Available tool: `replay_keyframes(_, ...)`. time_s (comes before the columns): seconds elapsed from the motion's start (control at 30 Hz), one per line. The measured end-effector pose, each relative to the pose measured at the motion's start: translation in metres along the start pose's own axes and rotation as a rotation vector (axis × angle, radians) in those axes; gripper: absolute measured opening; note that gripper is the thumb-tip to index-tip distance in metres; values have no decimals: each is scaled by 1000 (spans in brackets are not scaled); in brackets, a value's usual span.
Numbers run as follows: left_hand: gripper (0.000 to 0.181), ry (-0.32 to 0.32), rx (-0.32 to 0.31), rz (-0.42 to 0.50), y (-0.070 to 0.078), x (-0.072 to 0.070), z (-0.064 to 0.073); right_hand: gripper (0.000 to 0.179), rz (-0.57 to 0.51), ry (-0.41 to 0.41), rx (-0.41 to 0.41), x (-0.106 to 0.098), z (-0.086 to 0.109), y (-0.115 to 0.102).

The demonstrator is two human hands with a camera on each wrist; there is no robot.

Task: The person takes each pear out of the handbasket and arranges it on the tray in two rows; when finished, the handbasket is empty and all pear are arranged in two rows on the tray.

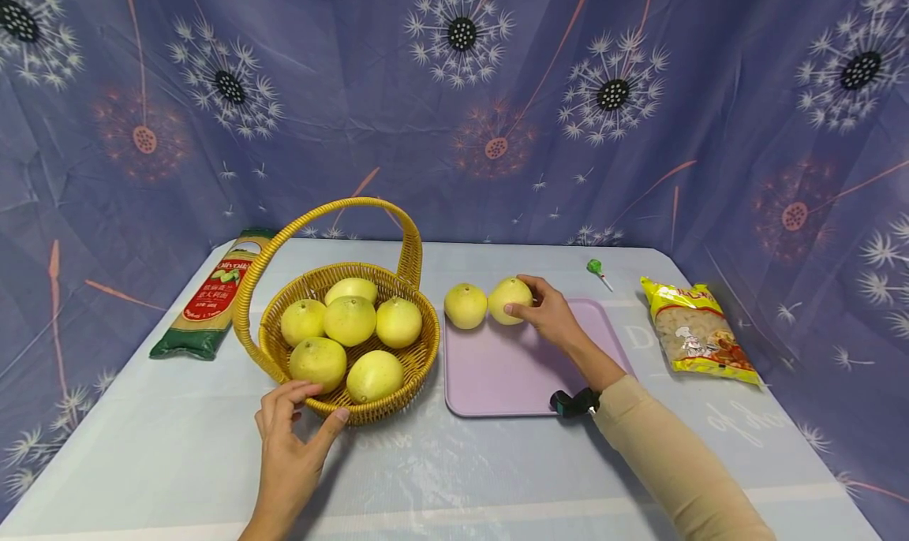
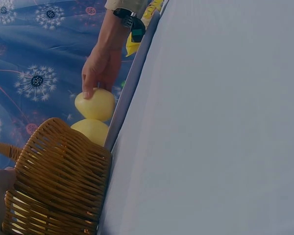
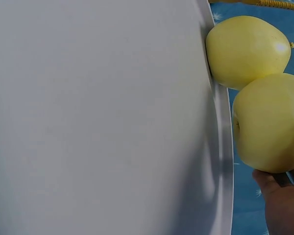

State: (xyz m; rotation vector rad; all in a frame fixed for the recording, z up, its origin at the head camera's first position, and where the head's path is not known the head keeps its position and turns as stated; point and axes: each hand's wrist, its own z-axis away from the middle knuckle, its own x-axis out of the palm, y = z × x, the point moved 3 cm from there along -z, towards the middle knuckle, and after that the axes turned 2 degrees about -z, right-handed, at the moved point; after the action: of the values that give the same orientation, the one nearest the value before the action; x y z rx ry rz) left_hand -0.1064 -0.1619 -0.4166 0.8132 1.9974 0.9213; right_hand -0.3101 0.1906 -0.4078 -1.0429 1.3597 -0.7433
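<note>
A yellow wicker basket (image 1: 424,344) with a tall arched handle holds several pale yellow, apple-like fruits (image 1: 350,320). At its near rim my left hand (image 1: 287,438) grips the edge, fingers over the rim and thumb lower on the outside. To the right, my right hand (image 1: 547,308) holds another pale yellow fruit (image 1: 508,300) between thumb and fingers, at the back of a pink tray (image 1: 497,375). Beside that one, on its left, a matching fruit (image 1: 465,306) sits by the tray's back left corner; the two touch in the right wrist view (image 3: 247,51).
A green and red pasta packet (image 1: 216,292) lies left of the basket. Right of the tray is a yellow snack bag (image 1: 699,332), with a green lollipop (image 1: 596,269) behind. A patterned blue curtain (image 1: 341,115) encloses the white-covered table (image 1: 440,478).
</note>
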Motion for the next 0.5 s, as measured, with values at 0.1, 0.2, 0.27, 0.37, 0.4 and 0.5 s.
replay_keyframes(0.1,45,0,3,0,1,0,0,71,5,-5,3,0,-1,3)
replay_keyframes(0.2,44,0,7,3,2,-1,0,73,6,-10,9,0,-2,6)
replay_keyframes(0.27,44,0,8,4,1,-1,0,73,3,-14,11,0,-3,8)
replay_keyframes(0.37,44,-2,6,6,1,0,0,73,1,-19,10,0,-4,10)
replay_keyframes(0.4,44,-3,4,6,1,-1,0,73,1,-21,9,0,-4,10)
replay_keyframes(0.5,44,-3,7,6,2,-1,0,72,2,-23,8,1,-5,11)
